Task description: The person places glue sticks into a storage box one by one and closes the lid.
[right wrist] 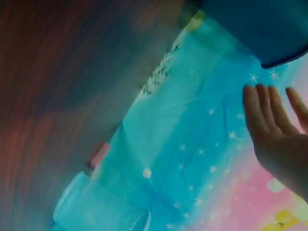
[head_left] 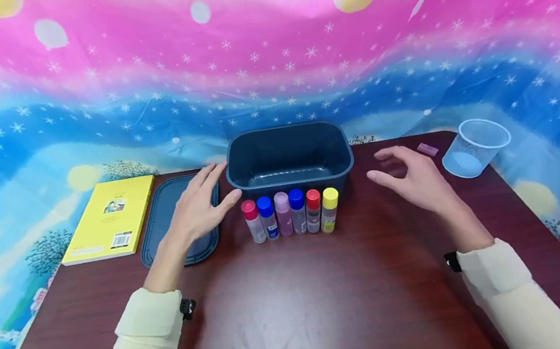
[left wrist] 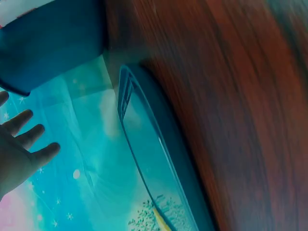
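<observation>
A dark blue-grey plastic bin [head_left: 291,182] stands at the back of the table. My left hand [head_left: 201,203] is at its left side, fingers spread and fingertips right by the rim, over the bin's flat lid [head_left: 175,209]. To the right of the bin my right hand [head_left: 410,177] hovers apart from it, fingers loosely bent and nothing in them. In front of the bin stands a row of several small capped bottles, among them a pink-capped one [head_left: 252,222], a lilac one [head_left: 283,214] and a yellow-capped one [head_left: 329,210].
A yellow book [head_left: 113,216] lies at the far left, beside the lid. At the back right, a light blue mesh pen cup [head_left: 476,147] stands near a small pink eraser-like block [head_left: 427,149]. A patterned cloth [head_left: 265,44] hangs behind the table [head_left: 294,299].
</observation>
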{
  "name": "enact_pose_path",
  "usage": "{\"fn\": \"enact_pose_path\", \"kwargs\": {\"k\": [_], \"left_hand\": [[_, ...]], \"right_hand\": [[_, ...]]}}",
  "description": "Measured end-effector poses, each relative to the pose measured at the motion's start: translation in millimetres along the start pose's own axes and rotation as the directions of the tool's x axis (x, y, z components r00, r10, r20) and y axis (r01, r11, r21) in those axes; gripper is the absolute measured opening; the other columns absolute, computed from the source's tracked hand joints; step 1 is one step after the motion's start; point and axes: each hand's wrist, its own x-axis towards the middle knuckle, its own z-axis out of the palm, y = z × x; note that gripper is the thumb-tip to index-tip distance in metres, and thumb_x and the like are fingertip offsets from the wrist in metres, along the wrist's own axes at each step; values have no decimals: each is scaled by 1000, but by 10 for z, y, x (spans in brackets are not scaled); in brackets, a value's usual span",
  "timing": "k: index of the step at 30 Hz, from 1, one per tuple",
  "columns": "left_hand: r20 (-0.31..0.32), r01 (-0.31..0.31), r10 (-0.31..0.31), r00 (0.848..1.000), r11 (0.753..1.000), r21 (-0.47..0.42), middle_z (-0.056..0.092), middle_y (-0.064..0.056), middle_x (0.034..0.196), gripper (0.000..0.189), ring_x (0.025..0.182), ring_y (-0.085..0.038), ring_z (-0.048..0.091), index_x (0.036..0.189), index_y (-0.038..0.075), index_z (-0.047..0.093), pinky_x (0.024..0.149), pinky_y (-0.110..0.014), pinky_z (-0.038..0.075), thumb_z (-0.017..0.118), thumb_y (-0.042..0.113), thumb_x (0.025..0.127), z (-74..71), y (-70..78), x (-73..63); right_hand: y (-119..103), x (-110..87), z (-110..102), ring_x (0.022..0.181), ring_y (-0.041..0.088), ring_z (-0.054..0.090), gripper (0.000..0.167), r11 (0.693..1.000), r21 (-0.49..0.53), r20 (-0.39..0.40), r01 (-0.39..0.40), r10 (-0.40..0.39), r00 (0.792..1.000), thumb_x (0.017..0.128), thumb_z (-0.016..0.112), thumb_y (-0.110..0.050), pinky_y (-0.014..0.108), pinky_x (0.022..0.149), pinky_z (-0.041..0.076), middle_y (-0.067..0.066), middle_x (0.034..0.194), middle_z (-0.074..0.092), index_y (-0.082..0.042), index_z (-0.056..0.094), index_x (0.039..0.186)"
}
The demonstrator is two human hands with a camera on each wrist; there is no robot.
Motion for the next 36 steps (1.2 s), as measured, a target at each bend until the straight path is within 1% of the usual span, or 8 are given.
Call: {"fn": "enact_pose_path", "kwargs": {"k": [3, 5, 11, 18, 22, 27, 31, 36], "left_hand": [[12, 16, -15, 1000, 997, -82, 25, -11, 166, 85, 149, -37, 25, 163, 26, 26, 110, -71, 29, 52, 68, 94, 37, 20, 11], [9, 9, -8, 1000, 992, -130, 24, -10, 166, 83, 150, -35, 25, 163, 27, 25, 111, -70, 28, 53, 66, 95, 54, 28, 32], [-15, -20, 17, 1000, 974, -228, 27, -9, 165, 78, 149, -33, 26, 162, 25, 28, 113, -67, 27, 55, 59, 98, 74, 51, 88], [-6, 4, -6, 1000, 941, -339, 28, -7, 165, 76, 149, -32, 27, 161, 24, 29, 113, -64, 30, 58, 55, 98, 79, 43, 98], [-10, 13, -18, 1000, 918, -397, 30, -7, 164, 74, 147, -34, 31, 160, 22, 32, 111, -63, 35, 62, 50, 98, 94, 42, 145], [5, 39, -42, 999, 894, -446, 32, -8, 163, 72, 144, -35, 34, 160, 23, 33, 113, -63, 31, 63, 47, 98, 119, 35, 187], [23, 54, -50, 999, 846, -530, 32, -9, 162, 72, 145, -36, 33, 160, 21, 32, 114, -62, 30, 62, 44, 99, 127, 34, 201], [37, 54, -39, 999, 751, -658, 29, -12, 163, 69, 147, -34, 30, 160, 17, 31, 115, -60, 30, 62, 32, 100, 129, 25, 212]], "right_hand": [[-2, -21, 37, 97, 25, 67, 42, 994, 107, 43, -15, 10, 999, 94, 76, -30, 24, 85, 55, 12, 111, 70, -4, 65, 125], [-2, -29, 62, 94, 20, 67, 36, 988, 155, 78, -18, 6, 997, 93, 76, -26, 16, 80, 52, 11, 108, 71, -6, 67, 122], [-33, -51, 133, 99, 21, 66, 35, 972, 231, 165, -36, -2, 986, 94, 76, -23, 19, 84, 54, 13, 115, 69, -7, 67, 123], [-59, -55, 263, 106, 27, 66, 39, 954, 294, 222, -53, -14, 975, 93, 77, -22, 20, 86, 54, 16, 119, 68, -4, 66, 125], [-106, -45, 347, 108, 30, 66, 42, 945, 322, 236, -62, -16, 972, 90, 80, -21, 21, 86, 55, 18, 121, 66, -3, 65, 126], [-166, -38, 433, 108, 31, 66, 42, 931, 360, 226, -50, -35, 973, 90, 80, -18, 23, 87, 55, 16, 120, 65, -3, 64, 126], [-188, -39, 480, 108, 28, 66, 41, 916, 397, 225, -51, -43, 973, 90, 80, -17, 24, 88, 55, 12, 119, 66, -4, 64, 126], [-207, -60, 532, 108, 27, 65, 43, 904, 423, 238, -61, -46, 970, 89, 81, -15, 26, 89, 56, 10, 119, 67, -5, 63, 126]]}}
